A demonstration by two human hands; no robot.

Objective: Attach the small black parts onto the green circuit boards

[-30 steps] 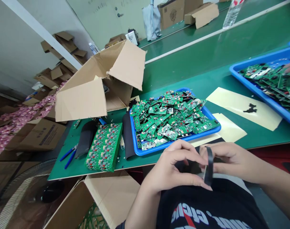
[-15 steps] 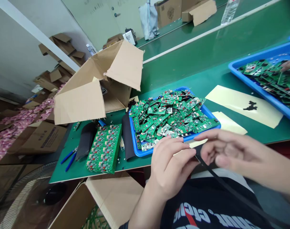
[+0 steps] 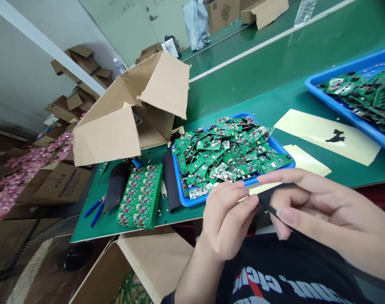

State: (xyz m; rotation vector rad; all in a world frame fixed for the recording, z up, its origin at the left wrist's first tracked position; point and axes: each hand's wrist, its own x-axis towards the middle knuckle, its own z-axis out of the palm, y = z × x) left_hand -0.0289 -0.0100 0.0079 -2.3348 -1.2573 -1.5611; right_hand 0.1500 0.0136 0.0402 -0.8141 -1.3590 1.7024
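Starting far left: loose heap of pink plastic bits spilling over brown cartons down on the floor, well apart from the hands. Then up on the green bench top: blue-handled pliers at the near edge, dark foam sheet just beside, and a neat stack of green uncut circuit-board panels. Behind those, big brown cardboard box tipped on its side, flaps hanging open. Next along, shallow blue plastic tray piled way over the rim with small green circuit boards.

Main thing, low and centre, off the bench edge and over the lap: narrow black flexible strip, up in the air, not touching the bench. Left hand on its upper end, thumb and forefinger tips pressed together on it. Long axis slanting from that pinch down and to the right, under the right hand and on across the black printed T-shirt. Hard to follow there, black on black. Right thumb squeezing the strip against the curled fingers, forefinger stretched out flat above. So both hands clamped on it, fingertips nearly touching, tray just beyond the knuckles.

Further right, pale yellow backing sheet lying flat with one small black scrap on it, then a second blue tray of boards running out of shot. Second green bench behind, with brown boxes and a clear bottle on it.
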